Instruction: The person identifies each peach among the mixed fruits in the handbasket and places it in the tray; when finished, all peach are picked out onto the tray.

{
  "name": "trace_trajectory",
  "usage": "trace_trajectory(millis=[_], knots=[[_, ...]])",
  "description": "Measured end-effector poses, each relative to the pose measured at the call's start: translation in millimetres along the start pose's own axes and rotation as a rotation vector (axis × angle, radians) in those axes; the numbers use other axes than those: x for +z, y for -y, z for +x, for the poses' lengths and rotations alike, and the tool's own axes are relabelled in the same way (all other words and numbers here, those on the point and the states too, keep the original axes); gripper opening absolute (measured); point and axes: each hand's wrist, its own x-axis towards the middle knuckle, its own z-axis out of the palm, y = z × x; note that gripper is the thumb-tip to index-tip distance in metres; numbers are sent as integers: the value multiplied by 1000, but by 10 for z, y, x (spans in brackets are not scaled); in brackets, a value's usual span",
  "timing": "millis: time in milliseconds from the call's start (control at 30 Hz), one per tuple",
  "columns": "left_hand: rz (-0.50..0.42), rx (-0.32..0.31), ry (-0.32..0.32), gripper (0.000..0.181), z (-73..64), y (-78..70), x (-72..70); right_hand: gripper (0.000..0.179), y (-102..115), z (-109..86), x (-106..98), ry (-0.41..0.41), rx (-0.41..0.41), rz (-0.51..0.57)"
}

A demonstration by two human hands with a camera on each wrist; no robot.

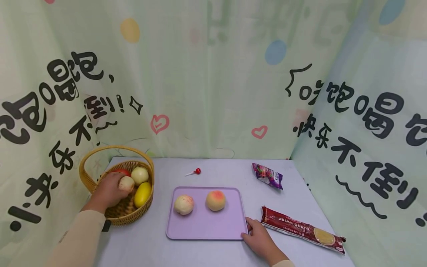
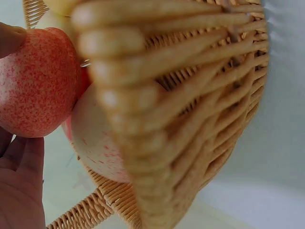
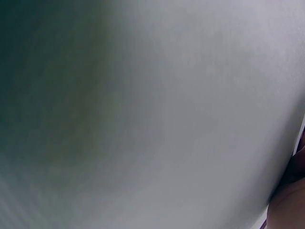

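My left hand (image 1: 108, 190) grips a speckled pink peach (image 2: 38, 83) inside the wicker basket (image 1: 131, 217). Around it in the basket lie a yellow mango-like fruit (image 1: 142, 194), a pale round fruit (image 1: 139, 175) and a red fruit (image 1: 122, 172) partly covered by the hand. Another pale peach (image 2: 97, 136) shows behind the basket rim in the left wrist view. My right hand (image 1: 261, 237) pinches the lower right corner of the purple tray (image 1: 207, 228). On the tray sit a whitish-pink peach (image 1: 184, 205) and an orange-red peach (image 1: 215, 200), set apart.
A red lollipop (image 1: 198, 171) lies behind the tray. To the right are a purple snack bag (image 1: 268, 175) and a long dark red biscuit pack (image 1: 303, 230). The basket's handle (image 1: 116, 147) arches up at the left. Printed curtains (image 1: 213, 92) hang around the white table (image 1: 140, 244).
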Motion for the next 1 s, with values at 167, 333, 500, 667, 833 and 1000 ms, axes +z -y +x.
trace_trajectory(millis=[167,333,500,667,833,1000], knots=[[-22,11,-28,61,-29,-39,-47,69,1,2,0,0,-2,2],[-38,15,-42,62,-73,-88,-93,69,17,1,-3,4,2,7],[-41,31,-56,61,-82,-106,-113,70,19,5,-1,7,3,8],[-34,36,-68,60,-74,-100,-125,68,2,17,10,17,8,3],[-48,42,-68,60,-79,-158,-158,69,-5,27,10,23,7,-8],[-58,57,-64,64,-96,-238,-205,69,1,30,1,15,2,-6]])
